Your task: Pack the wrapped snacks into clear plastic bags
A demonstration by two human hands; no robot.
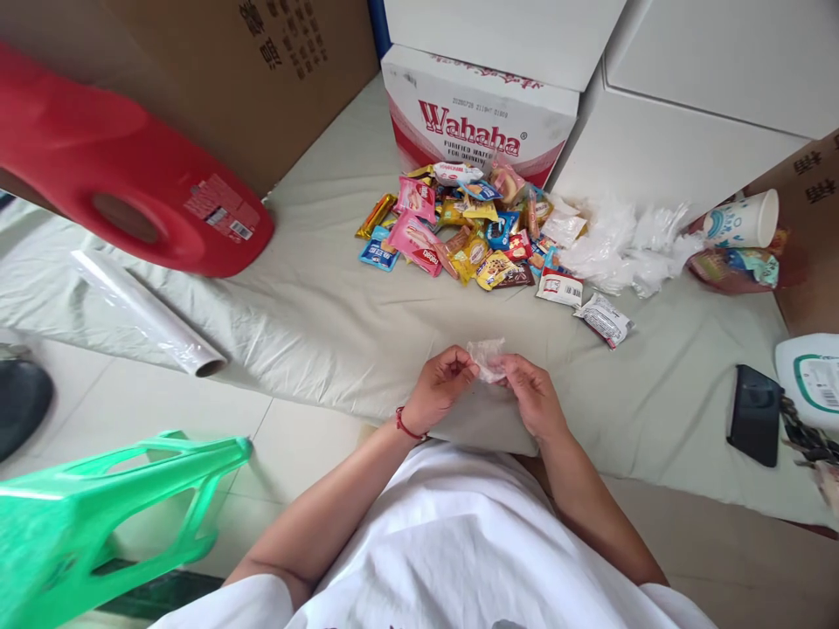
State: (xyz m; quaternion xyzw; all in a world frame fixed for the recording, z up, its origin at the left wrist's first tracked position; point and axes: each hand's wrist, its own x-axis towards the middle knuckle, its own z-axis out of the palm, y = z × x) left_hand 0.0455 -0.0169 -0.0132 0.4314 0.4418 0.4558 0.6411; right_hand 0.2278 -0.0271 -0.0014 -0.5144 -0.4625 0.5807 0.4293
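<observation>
1. Head view, centre: a small, crumpled piece of translucent film (488, 356) lies between the two hands, near the front edge of a cloth-covered surface (315, 323). Whether it touches the cloth cannot be told from this angle.

2. Head view, left hand (447, 384): the wrist bears a red bracelet (407, 425). The grip is a pinch, thumb against index finger, on the left edge of the film, which extends from it toward the right.

3. Head view, right hand (532, 393): thumb and fingers appear to pinch the film at its lower right, though the contact is partly hidden.

4. Head view, principal relation: the film bridges the two grips from side to side, so neither hand is clearly the nearer. Its outline is roughly square; no long axis stands out.

5. Head view, beyond the hands: a heap of wrapped snacks (459, 225) lies ahead, well apart from both grips, before a Wahaha carton (481, 118). Crumpled clear plastic bags (622, 245) lie ahead and to the right; a white-and-grey packet (604, 321) in front of them is nearer the right hand.
</observation>
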